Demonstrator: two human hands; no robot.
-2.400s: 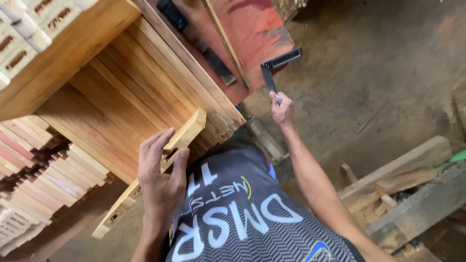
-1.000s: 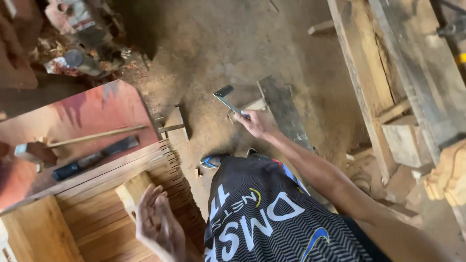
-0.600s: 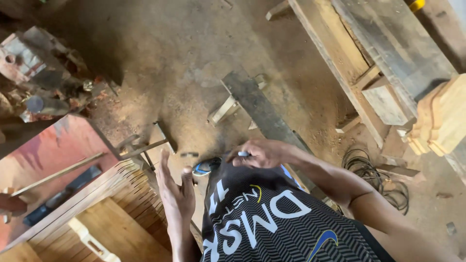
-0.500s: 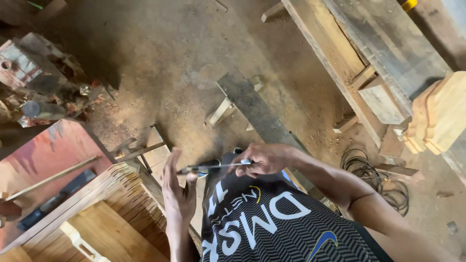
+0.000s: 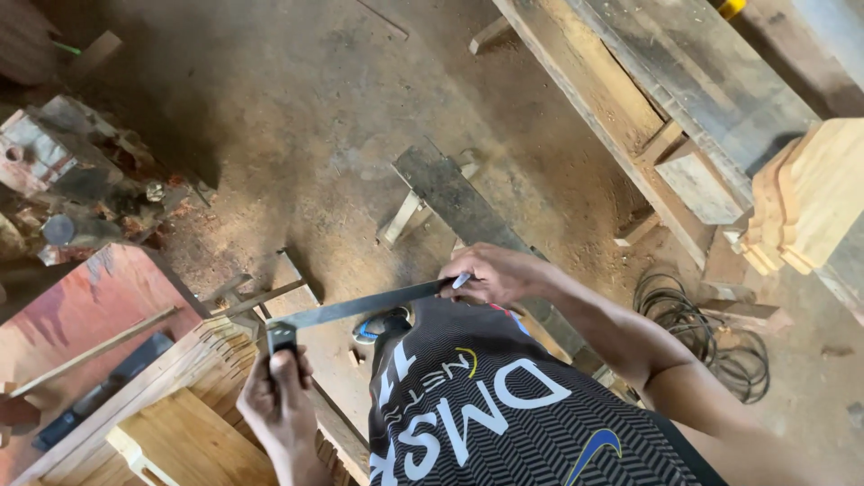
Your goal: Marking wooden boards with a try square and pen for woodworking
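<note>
A try square (image 5: 360, 308) spans the gap between the two hands, held roughly level above the dirt floor (image 5: 297, 117) and just in front of the person's patterned black shirt (image 5: 486, 414). It has a long, flat, dull grey metal blade, narrow and straight-edged, that runs up and to the right from a short, dark, blocky stock at its lower left end. The left hand (image 5: 279, 400) is closed around that dark stock, fingers wrapped over it and the thumb along the side, so only the top of the stock shows above the knuckles. The right hand (image 5: 495, 274) is closed on the far end of the blade, pinching it between thumb and curled fingers, with a small pale tip showing past the fingers. Below the left hand lies a stack of light wooden slats (image 5: 171, 396) with their ends stepped like a fan, and a reddish board (image 5: 81, 315) sits to its left with a thin stick and a dark flat tool lying on it. On the floor beyond the square lies a dark grey plank (image 5: 459, 207), tilted across a pale offcut. To the right a coil of black cable (image 5: 702, 324) rests beside heavy weathered timbers (image 5: 684, 81), and a pale shaped wooden piece (image 5: 810, 193) stands at the right edge.
</note>
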